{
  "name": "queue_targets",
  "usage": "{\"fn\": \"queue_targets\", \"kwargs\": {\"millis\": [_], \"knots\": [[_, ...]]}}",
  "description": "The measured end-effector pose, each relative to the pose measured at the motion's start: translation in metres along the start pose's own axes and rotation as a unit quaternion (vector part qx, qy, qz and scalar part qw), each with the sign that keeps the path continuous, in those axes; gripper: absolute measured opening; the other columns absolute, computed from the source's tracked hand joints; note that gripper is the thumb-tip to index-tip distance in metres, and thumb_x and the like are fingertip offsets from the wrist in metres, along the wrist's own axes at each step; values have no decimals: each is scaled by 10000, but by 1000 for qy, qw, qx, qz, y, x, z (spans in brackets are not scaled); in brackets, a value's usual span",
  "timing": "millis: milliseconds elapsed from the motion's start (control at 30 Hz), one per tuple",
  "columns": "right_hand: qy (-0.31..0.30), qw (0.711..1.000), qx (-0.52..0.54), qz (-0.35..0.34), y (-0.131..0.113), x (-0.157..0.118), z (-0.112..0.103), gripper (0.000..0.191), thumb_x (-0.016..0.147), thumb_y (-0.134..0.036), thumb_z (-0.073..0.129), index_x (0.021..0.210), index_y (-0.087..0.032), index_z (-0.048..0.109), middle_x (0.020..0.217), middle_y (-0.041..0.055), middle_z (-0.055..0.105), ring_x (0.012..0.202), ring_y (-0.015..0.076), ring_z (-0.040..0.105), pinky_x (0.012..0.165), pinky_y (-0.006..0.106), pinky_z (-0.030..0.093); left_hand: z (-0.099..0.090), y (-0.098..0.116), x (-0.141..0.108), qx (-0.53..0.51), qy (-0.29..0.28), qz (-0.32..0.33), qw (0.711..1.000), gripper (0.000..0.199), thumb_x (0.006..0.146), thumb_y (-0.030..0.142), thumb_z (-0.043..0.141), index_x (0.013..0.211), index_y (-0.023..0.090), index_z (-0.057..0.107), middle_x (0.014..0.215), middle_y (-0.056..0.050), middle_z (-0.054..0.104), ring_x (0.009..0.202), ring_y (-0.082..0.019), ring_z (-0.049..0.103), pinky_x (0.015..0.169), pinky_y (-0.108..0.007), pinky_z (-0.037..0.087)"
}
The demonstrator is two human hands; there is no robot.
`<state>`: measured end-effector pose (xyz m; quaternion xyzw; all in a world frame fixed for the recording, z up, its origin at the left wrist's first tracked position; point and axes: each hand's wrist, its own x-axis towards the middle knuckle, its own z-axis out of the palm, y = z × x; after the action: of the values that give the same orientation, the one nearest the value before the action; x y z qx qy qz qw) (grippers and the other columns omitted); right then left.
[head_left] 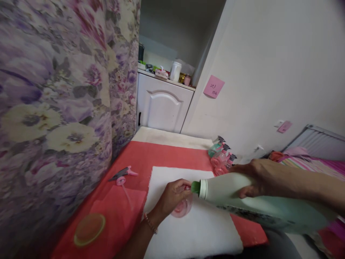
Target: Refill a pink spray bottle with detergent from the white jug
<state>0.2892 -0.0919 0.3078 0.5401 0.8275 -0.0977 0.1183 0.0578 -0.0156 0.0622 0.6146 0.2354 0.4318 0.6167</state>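
Note:
My left hand has its fingers wrapped round the neck of a clear pink bottle, which stands on a white cloth. My right hand grips a large pale green jug from above. The jug is tipped on its side, its green spout touching or just over the pink bottle's mouth; whether liquid flows cannot be seen. A grey and pink spray head with a tube lies on the red table cover to the left. Nearer me on that side is a round lid.
Several spray bottles stand at the red table's back right corner. Behind are a white cabinet and a wall with a pink note. A floral curtain hangs at left; a bed is at right.

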Motion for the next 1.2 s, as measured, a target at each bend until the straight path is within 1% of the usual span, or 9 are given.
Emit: {"fn": "queue_targets", "kwargs": {"millis": [167,267,400,633,900,1200], "knots": [[6,1000,-4,-8,0,1,0,480,824,-647,569,1004,-209,648,742,27,681,655,185,648,562,248,403,0,-2,0,-7,-1,-2,1000,222,783,309,694,957,170,693,939,-46,699,908,-190,623,817,-289,463],[6,1000,-8,-5,1,1,2,474,819,-661,563,972,-220,639,745,22,682,660,191,653,562,251,406,0,-2,0,-7,-3,-4,1000,230,782,323,697,955,171,694,942,-45,698,907,-191,624,821,-294,464],[1,1000,-11,-4,1,0,2,471,819,-670,555,958,-226,629,734,16,678,652,190,651,560,254,400,0,1,0,-7,-1,-8,1000,237,770,324,705,947,167,695,939,-53,706,916,-202,628,817,-299,467],[1,1000,3,-13,-1,0,-1,467,831,-649,560,926,-197,628,732,27,673,639,173,634,556,253,384,2,7,-1,-22,2,-16,1000,234,747,307,722,926,159,696,928,-54,712,901,-200,636,821,-302,466],[4,1000,-2,-11,2,0,0,457,816,-666,563,959,-236,626,744,4,675,646,180,644,559,248,396,1,4,0,-15,2,-3,1000,219,762,279,712,943,157,698,942,-58,711,910,-195,631,827,-293,455],[-8,1000,-1,-12,-3,-1,-2,451,847,-640,546,934,-202,605,774,33,683,663,175,636,569,258,391,1,5,-1,-22,2,-15,1000,219,760,272,711,943,152,698,917,-48,698,891,-186,626,803,-278,449]]}}
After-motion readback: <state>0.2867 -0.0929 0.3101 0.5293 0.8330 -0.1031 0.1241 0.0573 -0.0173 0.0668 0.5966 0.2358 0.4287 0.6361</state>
